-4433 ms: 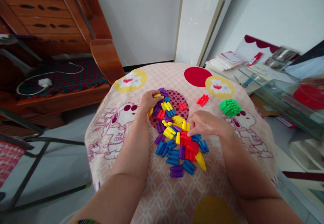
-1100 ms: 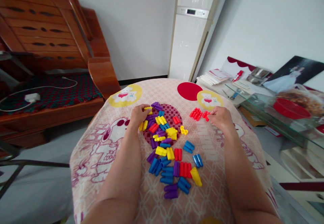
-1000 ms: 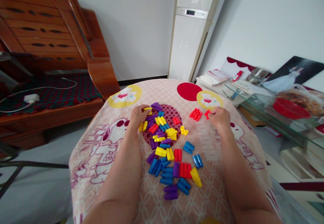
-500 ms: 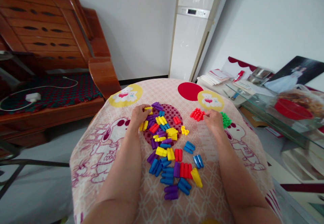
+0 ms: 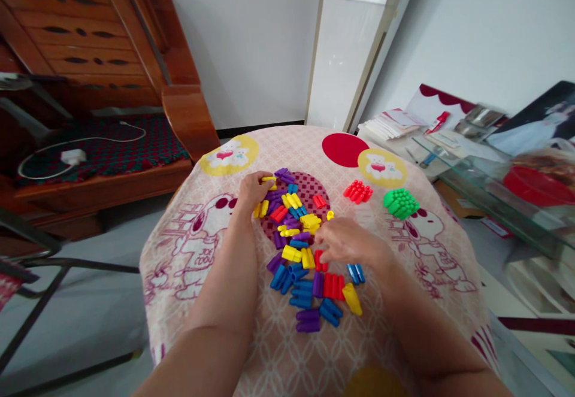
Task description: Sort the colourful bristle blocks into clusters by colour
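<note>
Evidently, the left hand (image 5: 256, 190) closes thumb and fingers on a yellow piece (image 5: 269, 179) at the far edge of the mixed pile, just short of a purple piece (image 5: 284, 175); the light pinch probably suits so small a part. The right hand (image 5: 348, 240) bends its fingers down over a red piece (image 5: 320, 260), touching or nearly so; whether they grip it cannot be told. Just nearer the wearer than these fingertips lie a purple block (image 5: 318, 284) and a red group (image 5: 333, 287). Beyond and to the right of the right fingers, a red cluster (image 5: 358, 191) and a green cluster (image 5: 401, 203) lie apart from the pile, presumably so that each colour remains distinct.
</note>
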A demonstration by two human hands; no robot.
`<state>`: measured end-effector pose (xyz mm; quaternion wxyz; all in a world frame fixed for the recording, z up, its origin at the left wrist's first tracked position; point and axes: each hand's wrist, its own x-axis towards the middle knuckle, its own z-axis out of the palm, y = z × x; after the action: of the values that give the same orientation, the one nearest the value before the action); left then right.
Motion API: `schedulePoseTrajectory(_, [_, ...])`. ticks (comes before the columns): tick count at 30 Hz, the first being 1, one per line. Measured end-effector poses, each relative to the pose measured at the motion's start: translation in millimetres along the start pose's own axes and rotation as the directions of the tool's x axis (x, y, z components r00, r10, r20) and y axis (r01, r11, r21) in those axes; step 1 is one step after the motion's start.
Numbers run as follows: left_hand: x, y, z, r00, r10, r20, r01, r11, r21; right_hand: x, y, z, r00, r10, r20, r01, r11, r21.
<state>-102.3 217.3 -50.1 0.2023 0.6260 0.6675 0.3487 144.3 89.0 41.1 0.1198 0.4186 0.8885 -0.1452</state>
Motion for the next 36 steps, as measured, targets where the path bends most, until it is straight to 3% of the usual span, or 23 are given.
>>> schedulePoseTrajectory(3, [0, -1, -0.1, 1.0, -0.009, 0.004, 0.009, 1.0, -0.018, 9, -17, 11, 0.997, -0.067, 0.041, 0.07, 0.995, -0.074])
schedulePoseTrajectory(9, [0, -1, -0.6, 1.0, -0.008, 0.001, 0.008, 1.0, -0.029, 11, -8, 7, 0.994, 0.024, 0.104, -0.015, 0.996, -0.083])
schedulePoseTrajectory(13, [0, 0, -2.0, 1.0, -0.011, 0.007, 0.011, 1.0, -0.005, 4, 10, 1, 1.0, 0.02, -0.019, -0.02, 1.0, 0.021])
schedulePoseTrajectory(17, [0, 0, -2.2, 1.0, -0.014, 0.006, 0.014, 1.0, -0.01, -6, 29, -10, 0.974, 0.131, -0.183, -0.102, 0.982, 0.161])
schedulePoseTrajectory(20, [0, -1, -0.9, 1.0, -0.007, -0.001, 0.007, 0.999, -0.033, -13, 37, -18, 0.957, 0.172, -0.234, -0.122, 0.969, 0.213])
schedulePoseTrajectory(23, [0, -2, 0.0, 1.0, -0.011, 0.0, 0.011, 0.999, -0.041, -15, 29, -16, 0.978, 0.118, -0.171, -0.083, 0.977, 0.198])
schedulePoseTrajectory(27, [0, -1, -1.0, 1.0, -0.011, -0.003, 0.011, 1.0, -0.029, -7, 3, 2, 0.996, 0.0, -0.09, 0.003, 1.0, 0.025])
schedulePoseTrajectory(31, [0, -1, -1.5, 1.0, -0.011, 0.005, 0.011, 0.999, -0.03, 3, -11, 17, 1.0, -0.024, -0.005, 0.023, 0.999, -0.039])
schedulePoseTrajectory(33, [0, -1, -0.9, 1.0, -0.015, 0.008, 0.015, 0.999, -0.043, 4, -7, 16, 0.997, -0.041, -0.06, 0.043, 0.999, 0.023])
schedulePoseTrajectory(36, [0, -2, 0.1, 1.0, -0.017, 0.012, 0.017, 0.999, -0.047, 0, 11, 5, 0.964, 0.018, -0.264, 0.037, 0.978, 0.204])
